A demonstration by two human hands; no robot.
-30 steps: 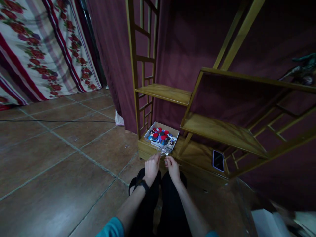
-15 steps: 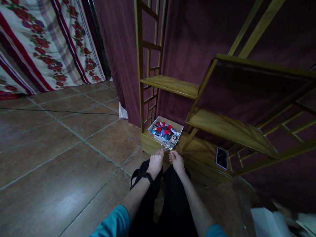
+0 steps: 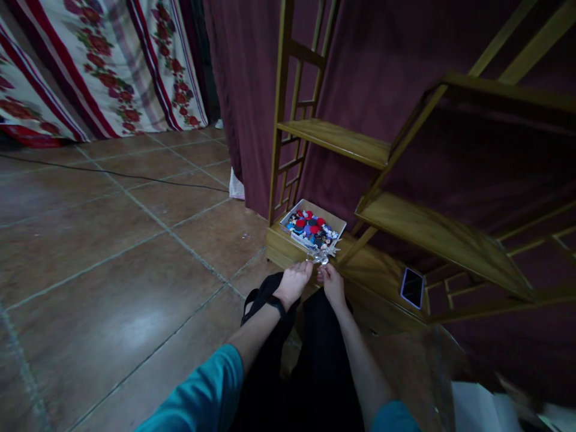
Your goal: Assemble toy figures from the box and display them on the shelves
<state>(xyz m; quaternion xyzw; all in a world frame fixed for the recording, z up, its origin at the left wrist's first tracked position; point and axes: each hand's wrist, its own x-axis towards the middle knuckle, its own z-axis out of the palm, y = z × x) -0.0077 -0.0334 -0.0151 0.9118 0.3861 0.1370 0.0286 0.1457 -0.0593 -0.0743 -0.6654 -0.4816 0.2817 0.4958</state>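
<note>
My left hand (image 3: 294, 282) and right hand (image 3: 332, 284) are pinched narrow on a crinkly, shiny, see-through plastic-looking piece (image 3: 321, 257), by the front-right corner of a shallow white cardboard box (image 3: 332, 219) of small colourful bits. I'd pinch lightly, fingertips close together. Box sits at the yellowish-brown wooden bottom board's (image 3: 380, 267) left end; slanted wooden strut (image 3: 359, 245) crowds its right, purple-rimmed dark phone (image 3: 412, 288) near the right end.

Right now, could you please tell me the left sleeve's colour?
The left sleeve is teal, clearest in the head view.
</note>
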